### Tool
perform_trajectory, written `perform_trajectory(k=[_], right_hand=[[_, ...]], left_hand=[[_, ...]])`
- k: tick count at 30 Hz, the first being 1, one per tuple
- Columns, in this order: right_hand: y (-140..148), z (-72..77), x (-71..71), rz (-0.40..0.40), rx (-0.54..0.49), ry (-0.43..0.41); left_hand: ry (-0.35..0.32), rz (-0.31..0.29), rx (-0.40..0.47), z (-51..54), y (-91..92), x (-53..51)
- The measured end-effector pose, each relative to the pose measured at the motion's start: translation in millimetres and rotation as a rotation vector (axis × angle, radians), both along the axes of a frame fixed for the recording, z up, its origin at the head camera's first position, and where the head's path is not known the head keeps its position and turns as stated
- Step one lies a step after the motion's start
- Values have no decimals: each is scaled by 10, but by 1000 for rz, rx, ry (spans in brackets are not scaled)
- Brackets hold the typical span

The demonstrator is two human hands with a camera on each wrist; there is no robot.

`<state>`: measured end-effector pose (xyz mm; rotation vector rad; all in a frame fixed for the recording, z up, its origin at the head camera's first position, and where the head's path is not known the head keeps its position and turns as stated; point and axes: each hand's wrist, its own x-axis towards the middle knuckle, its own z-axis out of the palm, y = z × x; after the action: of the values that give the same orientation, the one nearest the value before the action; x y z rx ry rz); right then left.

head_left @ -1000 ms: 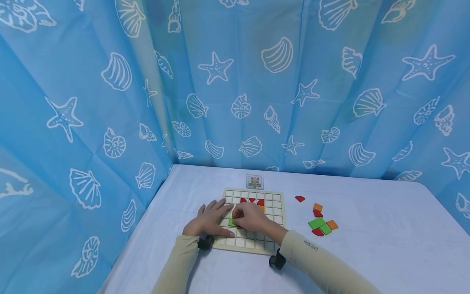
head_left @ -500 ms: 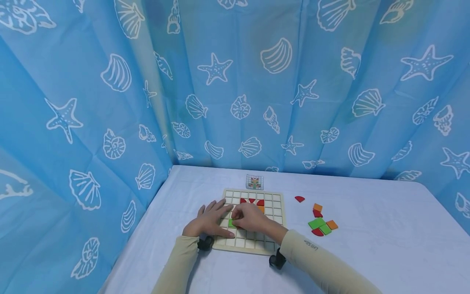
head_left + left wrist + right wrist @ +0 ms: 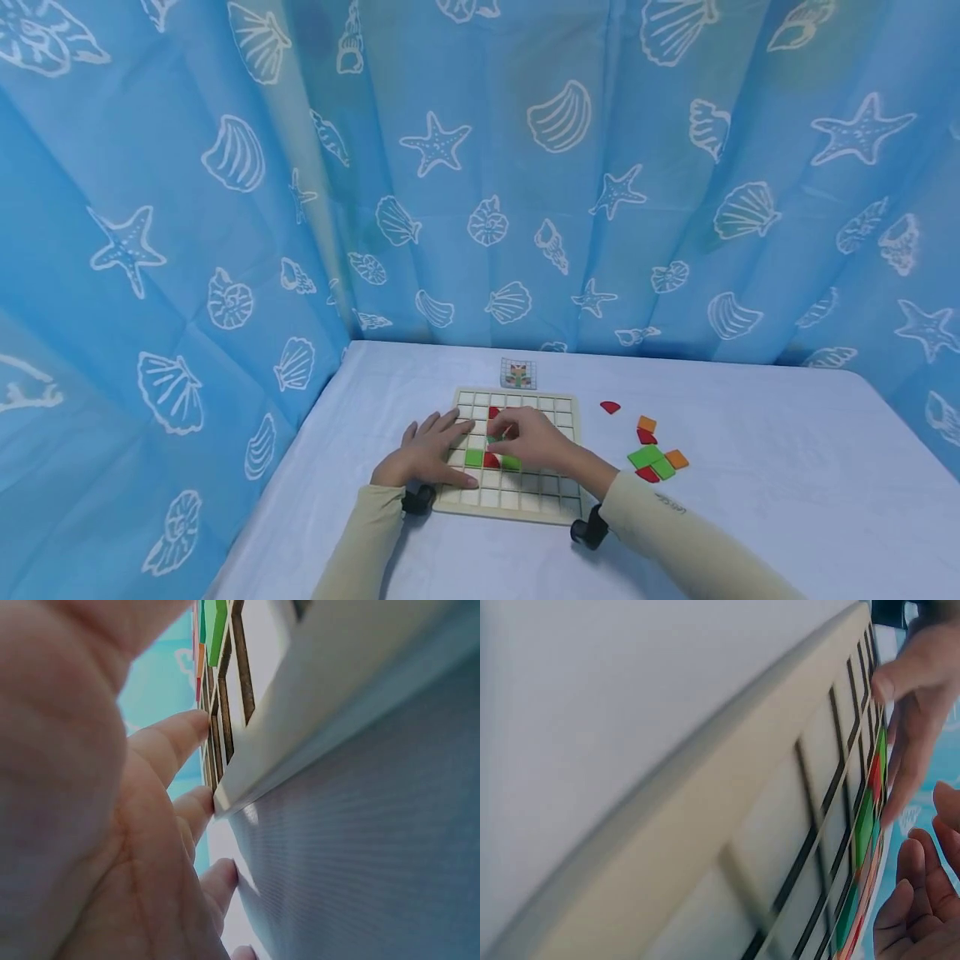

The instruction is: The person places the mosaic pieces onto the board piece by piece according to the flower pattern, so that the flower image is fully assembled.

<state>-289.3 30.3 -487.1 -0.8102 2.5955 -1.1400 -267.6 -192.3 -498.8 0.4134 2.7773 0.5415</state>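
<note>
A wooden grid board (image 3: 487, 497) lies on the white table, with coloured tiles set in its cells. My left hand (image 3: 423, 454) rests spread on the board's left edge, its fingertips touching the frame in the left wrist view. Over the middle of the board is my right hand (image 3: 536, 442), fingers loosely bent with no tile visible between them. Just left of it, a green square tile (image 3: 474, 457), a red quarter-round tile (image 3: 491, 460) and another green tile (image 3: 511, 463) form a row. A red tile (image 3: 492, 412) shows higher up; the right hand hides other tiles.
A small pattern card (image 3: 518, 374) lies behind the board. To the right are loose tiles: a red quarter-round (image 3: 610, 407), an orange square (image 3: 647, 424), green squares (image 3: 663, 469) and several others. A blue shell-print curtain (image 3: 487, 275) hangs behind the table.
My right hand has drawn back a little to the right and its fingers have parted, uncovering the red quarter-round tile and a green tile in the row. The left hand stays in place.
</note>
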Motion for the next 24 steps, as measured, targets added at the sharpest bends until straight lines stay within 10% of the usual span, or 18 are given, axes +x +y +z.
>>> perform_trajectory(k=[24], right_hand=[[1008, -103, -64, -259, 63, -73]], left_hand=[[-8, 31, 10, -7, 21, 20]])
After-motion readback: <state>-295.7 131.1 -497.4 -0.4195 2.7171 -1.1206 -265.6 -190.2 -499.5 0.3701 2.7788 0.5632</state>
